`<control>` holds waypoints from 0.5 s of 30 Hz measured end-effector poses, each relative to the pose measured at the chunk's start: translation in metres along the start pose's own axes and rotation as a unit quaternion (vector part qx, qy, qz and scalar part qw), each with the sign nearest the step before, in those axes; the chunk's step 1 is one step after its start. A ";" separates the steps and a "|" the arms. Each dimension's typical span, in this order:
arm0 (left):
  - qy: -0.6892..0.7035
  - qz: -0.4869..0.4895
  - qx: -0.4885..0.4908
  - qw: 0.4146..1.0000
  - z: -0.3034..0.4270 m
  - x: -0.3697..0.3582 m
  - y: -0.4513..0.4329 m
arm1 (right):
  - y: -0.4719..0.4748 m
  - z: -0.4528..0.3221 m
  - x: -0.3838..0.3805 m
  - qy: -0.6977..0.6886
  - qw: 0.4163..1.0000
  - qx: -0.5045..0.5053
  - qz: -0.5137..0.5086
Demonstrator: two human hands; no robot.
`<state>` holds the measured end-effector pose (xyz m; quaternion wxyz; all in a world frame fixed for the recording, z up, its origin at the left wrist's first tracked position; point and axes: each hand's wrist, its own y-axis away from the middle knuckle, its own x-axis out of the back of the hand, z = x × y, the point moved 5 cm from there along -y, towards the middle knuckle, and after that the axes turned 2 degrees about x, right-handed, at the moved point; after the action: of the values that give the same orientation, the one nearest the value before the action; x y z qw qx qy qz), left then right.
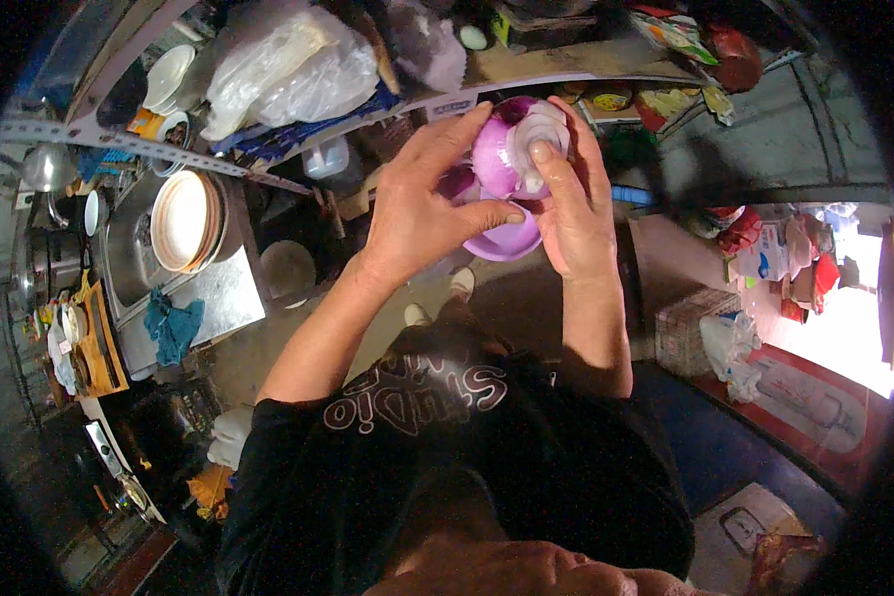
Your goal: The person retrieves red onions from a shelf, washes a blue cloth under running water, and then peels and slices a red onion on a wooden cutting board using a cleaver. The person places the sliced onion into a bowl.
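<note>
In front of my chest my left hand point(425, 194) is curled around the left side of a glossy purple container point(494, 156), its thumb over a lighter purple round lid or dish point(508, 232) just below. What joins the two purple pieces is hidden by the fingers. My right hand point(577, 186) wraps the right side, thumb pressing a whitish, layered, crumpled piece point(538, 138) against the purple container. The material of that whitish piece cannot be told.
At the left, stacked bowls point(182, 220) stand in a metal sink point(130, 257), near a teal cloth point(173, 324). A shelf edge point(603, 77) runs beyond my hands, bearing plastic bags point(290, 71). A plastic crate point(691, 328) stands at the right.
</note>
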<state>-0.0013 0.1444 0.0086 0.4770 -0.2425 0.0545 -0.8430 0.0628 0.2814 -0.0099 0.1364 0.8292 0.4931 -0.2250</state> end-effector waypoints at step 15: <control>0.037 0.040 -0.013 0.998 -0.016 0.101 0.087 | 0.064 0.024 -0.092 0.180 0.969 -0.009 -0.167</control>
<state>0.0158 0.0110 0.0024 0.5047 -0.2154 0.0930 -0.8308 0.0752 0.1710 0.0161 0.0132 0.7609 0.6428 -0.0876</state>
